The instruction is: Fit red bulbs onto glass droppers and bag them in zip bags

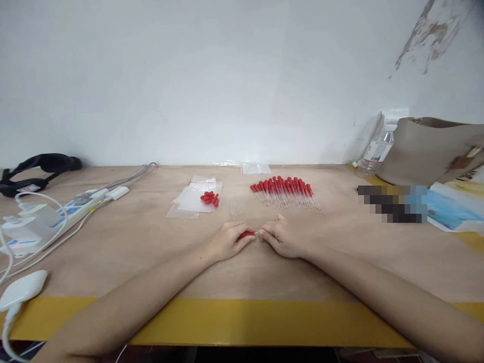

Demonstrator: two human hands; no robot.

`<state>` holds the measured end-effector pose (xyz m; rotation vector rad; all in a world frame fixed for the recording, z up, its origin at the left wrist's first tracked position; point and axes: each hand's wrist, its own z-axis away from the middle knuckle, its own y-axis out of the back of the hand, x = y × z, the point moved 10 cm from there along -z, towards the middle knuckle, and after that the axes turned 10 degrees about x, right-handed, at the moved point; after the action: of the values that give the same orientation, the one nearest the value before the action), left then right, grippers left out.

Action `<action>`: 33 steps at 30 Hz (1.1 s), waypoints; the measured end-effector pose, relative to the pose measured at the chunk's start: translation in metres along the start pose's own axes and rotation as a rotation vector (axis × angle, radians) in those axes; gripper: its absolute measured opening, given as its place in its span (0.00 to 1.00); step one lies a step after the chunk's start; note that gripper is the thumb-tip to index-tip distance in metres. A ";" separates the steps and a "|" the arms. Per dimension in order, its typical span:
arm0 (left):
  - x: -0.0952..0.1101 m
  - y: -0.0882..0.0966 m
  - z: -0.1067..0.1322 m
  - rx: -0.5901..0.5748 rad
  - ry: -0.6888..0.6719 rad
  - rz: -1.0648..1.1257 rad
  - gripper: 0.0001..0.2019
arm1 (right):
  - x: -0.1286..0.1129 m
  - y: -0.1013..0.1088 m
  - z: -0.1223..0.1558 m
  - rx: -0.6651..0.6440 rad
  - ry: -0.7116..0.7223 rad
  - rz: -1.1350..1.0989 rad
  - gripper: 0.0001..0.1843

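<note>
Just below frame centre, I have the left hand (230, 241) pinching a red bulb (247, 234) and the right hand (282, 239) gripping a clear tube (256, 234), end to end, presumably to keep them aligned. Beyond, spare tubes (236, 205) lie within easy reach; left of those, loose bulbs (210, 198) sit on plastic bags (187, 200), likely kept together; right of centre, red-topped tubes (280, 189) lie fanned, probably set apart.

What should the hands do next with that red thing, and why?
Perhaps gently push the clear tube into the red bulb. The left hand holds the bulb, the right hand holds the tube, and the assembled pieces beyond have red tops on clear tubes.
</note>
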<state>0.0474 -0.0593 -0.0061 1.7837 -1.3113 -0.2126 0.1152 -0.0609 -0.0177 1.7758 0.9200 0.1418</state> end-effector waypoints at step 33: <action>-0.140 0.084 0.007 0.339 0.446 -0.501 0.08 | 0.124 0.020 -0.073 0.250 -0.748 0.443 0.21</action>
<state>-0.0740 0.0497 0.0020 2.2658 -0.5946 0.1425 0.1747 0.0718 -0.0105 2.0151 0.0013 -0.3541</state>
